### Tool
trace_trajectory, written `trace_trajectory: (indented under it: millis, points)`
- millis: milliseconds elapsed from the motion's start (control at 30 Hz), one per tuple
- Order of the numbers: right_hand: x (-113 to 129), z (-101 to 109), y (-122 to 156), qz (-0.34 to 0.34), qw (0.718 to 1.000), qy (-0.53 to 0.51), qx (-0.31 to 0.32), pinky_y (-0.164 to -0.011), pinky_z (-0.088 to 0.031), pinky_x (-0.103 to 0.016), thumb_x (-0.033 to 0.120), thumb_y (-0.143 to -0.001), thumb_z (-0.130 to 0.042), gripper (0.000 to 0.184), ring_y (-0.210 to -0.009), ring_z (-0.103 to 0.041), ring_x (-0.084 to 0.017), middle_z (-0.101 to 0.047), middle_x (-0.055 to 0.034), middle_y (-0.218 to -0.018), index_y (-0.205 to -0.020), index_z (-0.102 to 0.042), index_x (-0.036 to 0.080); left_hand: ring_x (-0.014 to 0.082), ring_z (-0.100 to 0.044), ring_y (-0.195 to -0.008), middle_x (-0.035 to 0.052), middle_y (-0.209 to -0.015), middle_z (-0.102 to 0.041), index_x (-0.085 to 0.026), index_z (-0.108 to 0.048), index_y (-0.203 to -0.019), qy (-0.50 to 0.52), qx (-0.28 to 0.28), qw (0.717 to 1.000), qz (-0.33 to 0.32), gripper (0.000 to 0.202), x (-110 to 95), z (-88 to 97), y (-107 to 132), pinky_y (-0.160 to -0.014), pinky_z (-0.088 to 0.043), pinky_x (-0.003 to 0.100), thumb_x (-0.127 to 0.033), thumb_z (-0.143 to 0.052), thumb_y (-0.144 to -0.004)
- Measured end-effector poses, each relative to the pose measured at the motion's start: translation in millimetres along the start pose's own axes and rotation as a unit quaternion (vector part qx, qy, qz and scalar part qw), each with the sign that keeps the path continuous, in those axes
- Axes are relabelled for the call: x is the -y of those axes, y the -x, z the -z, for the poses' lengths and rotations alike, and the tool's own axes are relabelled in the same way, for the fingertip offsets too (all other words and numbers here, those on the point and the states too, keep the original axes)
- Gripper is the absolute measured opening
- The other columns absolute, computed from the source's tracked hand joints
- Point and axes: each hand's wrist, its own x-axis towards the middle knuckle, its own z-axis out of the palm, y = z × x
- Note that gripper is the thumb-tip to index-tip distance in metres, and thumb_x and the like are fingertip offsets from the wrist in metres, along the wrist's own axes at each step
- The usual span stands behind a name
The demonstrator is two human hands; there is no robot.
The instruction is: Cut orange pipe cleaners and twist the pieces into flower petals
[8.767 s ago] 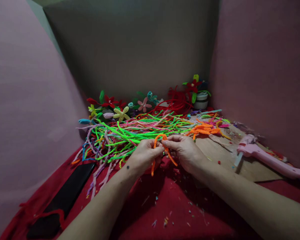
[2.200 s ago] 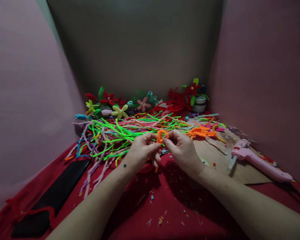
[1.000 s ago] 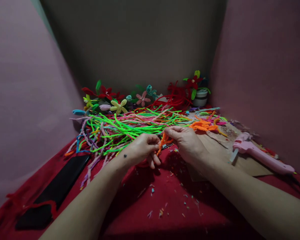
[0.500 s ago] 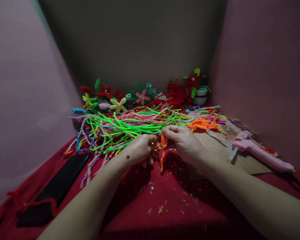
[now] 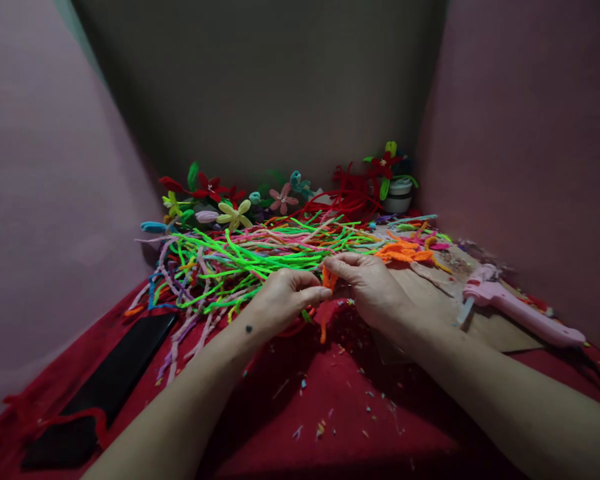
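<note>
Head view: clamping orange stem (image 5: 329, 279) in fingers of right hand (image 5: 373, 283) and left hand (image 5: 285, 297), above red cloth (image 5: 420, 427), before green stems (image 5: 257, 263); near orange loops (image 5: 405, 252) on cardboard (image 5: 443, 303) and, farther right, pink glue gun (image 5: 525, 313).

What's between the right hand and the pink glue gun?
Brown board, with a thin pale strand on it, lies between right hand and glue gun in the head view.

The person's left arm (image 5: 190, 393) slants in from seven o'clock, right arm (image 5: 495, 380) from four; left hand (image 5: 285, 300) pinches, thumb toward three; right hand (image 5: 373, 287), just beside, pinches toward ten.
</note>
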Motion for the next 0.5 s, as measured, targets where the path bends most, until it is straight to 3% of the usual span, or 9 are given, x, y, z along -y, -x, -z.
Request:
trace_trajectory:
  millis: [133, 300, 400, 500]
  points:
    - [-0.4, -0.1, 0.2, -0.013, 1.000, -0.009, -0.011, -0.045, -0.042, -0.024, 0.035, -0.061, -0.070, 0.025, -0.046, -0.048, -0.009, -0.053, 0.0030, -0.054, -0.062, -0.055, 0.015, 0.0070, -0.039, -0.051, -0.0044, -0.052, -0.047, -0.014, -0.057, -0.059, -0.087, 0.020, 0.996, -0.027, 0.028, -0.4, -2.6, 1.8, -0.051, -0.029, 0.019, -0.036, -0.051, -0.076]
    - [-0.3, 0.0, 0.7, -0.004, 1.000, -0.009, -0.001, -0.043, -0.037, -0.021, 0.035, -0.062, -0.069, 0.027, -0.044, -0.046, -0.008, -0.052, 0.0032, -0.051, -0.058, -0.053, 0.015, 0.0068, -0.036, -0.047, -0.0053, -0.051, -0.044, -0.015, -0.053, -0.061, -0.055, 0.113, 0.992, 0.004, 0.028, -0.8, 5.5, 4.4, -0.046, -0.026, 0.019, -0.038, -0.049, -0.077]
    - [-0.7, 0.0, 0.5, 0.016, 1.000, 0.006, -0.006, -0.045, -0.038, -0.022, 0.036, -0.063, -0.068, 0.026, -0.045, -0.047, -0.008, -0.053, 0.0026, -0.053, -0.060, -0.055, 0.014, 0.0080, -0.040, -0.054, -0.0046, -0.058, -0.046, -0.015, -0.056, -0.065, -0.023, 0.053, 0.998, -0.003, 0.028, 0.0, 5.6, 2.9, -0.049, -0.030, 0.019, -0.042, -0.058, -0.070]
    - [-2.5, 0.1, 0.2, 0.017, 1.000, 0.005, 0.001, -0.047, -0.040, -0.023, 0.035, -0.064, -0.068, 0.024, -0.046, -0.047, -0.008, -0.055, 0.0016, -0.055, -0.063, -0.058, 0.013, 0.0084, -0.043, -0.058, -0.0042, -0.061, -0.049, -0.014, -0.057, -0.066, 0.063, -0.009, 0.998, 0.004, 0.022, -2.0, -0.2, 0.7, -0.055, -0.034, 0.020, -0.036, -0.061, -0.068]
